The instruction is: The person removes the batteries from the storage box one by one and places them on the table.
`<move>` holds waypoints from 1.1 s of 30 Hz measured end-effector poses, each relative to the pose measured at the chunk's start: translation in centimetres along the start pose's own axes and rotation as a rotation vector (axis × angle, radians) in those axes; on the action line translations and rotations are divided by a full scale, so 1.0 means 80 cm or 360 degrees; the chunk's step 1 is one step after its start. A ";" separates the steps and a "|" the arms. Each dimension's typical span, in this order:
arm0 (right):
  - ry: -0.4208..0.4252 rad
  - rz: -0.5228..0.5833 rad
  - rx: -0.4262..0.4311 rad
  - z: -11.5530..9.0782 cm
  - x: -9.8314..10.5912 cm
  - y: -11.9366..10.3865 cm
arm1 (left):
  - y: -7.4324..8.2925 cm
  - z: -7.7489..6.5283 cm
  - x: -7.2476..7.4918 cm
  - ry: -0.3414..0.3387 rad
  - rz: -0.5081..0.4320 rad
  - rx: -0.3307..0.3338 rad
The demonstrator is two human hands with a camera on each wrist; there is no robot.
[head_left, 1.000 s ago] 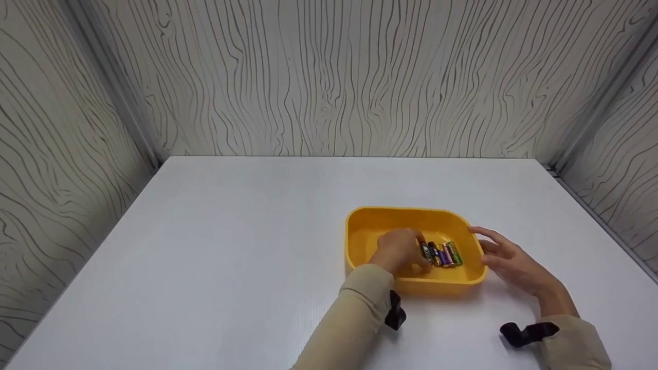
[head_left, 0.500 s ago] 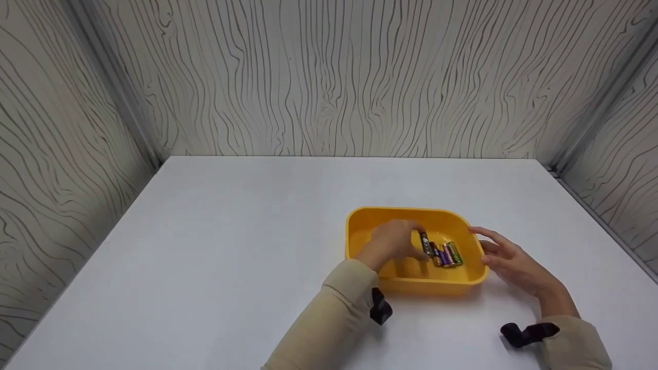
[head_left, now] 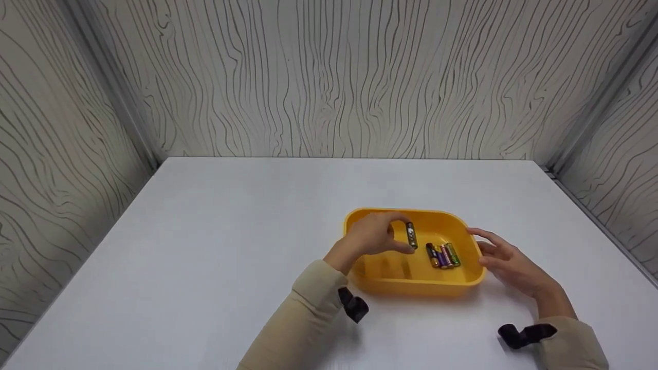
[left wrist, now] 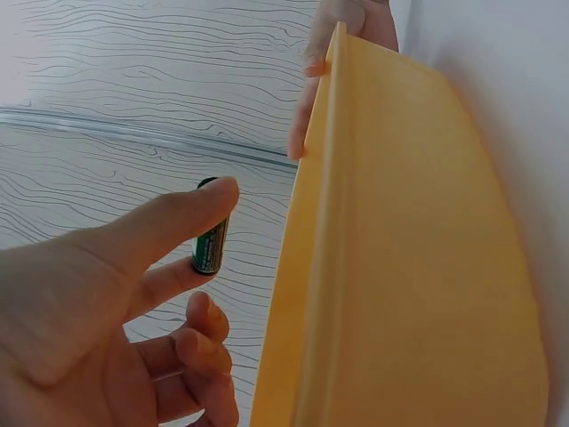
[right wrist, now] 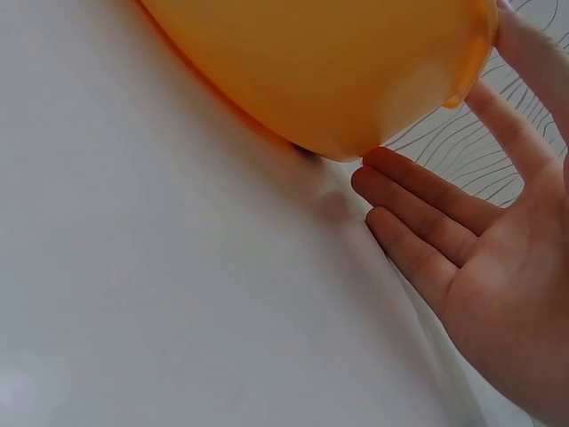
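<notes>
Yellow rounded plastic tray (head_left: 419,289), right of head-frame centre. Left hand (head_left: 372,236) pinches dark cylindrical battery (head_left: 412,235) by its ends above it, probably for clearance. Right hand (head_left: 511,263), fingers spread, touches tray's right end, likely steadying.

Soft, cool light spreads evenly over the white bench (head_left: 231,257), with faint shadows beneath the yellow tray (head_left: 411,289). The right wrist view is dimmer and hazy; a pale patch at its lower left may be glare. Print on the battery (left wrist: 210,245) is too soft to read.

Yellow tray (head_left: 411,289) — grain-patterned walls (head_left: 329,77)
</notes>
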State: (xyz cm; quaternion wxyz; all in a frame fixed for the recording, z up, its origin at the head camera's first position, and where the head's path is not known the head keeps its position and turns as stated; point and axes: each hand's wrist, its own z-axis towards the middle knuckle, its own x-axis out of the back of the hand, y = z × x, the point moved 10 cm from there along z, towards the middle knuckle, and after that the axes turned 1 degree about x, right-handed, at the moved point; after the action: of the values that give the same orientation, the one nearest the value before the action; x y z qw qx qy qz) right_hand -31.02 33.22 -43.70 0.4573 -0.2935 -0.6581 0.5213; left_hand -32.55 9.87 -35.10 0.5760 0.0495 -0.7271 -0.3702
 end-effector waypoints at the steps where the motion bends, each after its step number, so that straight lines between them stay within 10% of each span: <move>1: -0.0010 0.0016 0.0010 0.000 -0.001 0.000 | -0.002 -0.002 0.003 0.0006 -0.0002 -0.0022; 33: -0.0046 0.0099 0.0035 0.000 -0.005 -0.003 | -0.077 -0.054 0.053 0.0043 -0.0182 -0.0140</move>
State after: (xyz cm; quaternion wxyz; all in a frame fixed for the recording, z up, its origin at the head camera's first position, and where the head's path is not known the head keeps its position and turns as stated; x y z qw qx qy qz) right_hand -30.83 32.82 -43.60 0.4347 -0.3012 -0.6493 0.5466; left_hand -32.40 1.22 -35.08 0.5653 0.0704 -0.6983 -0.4334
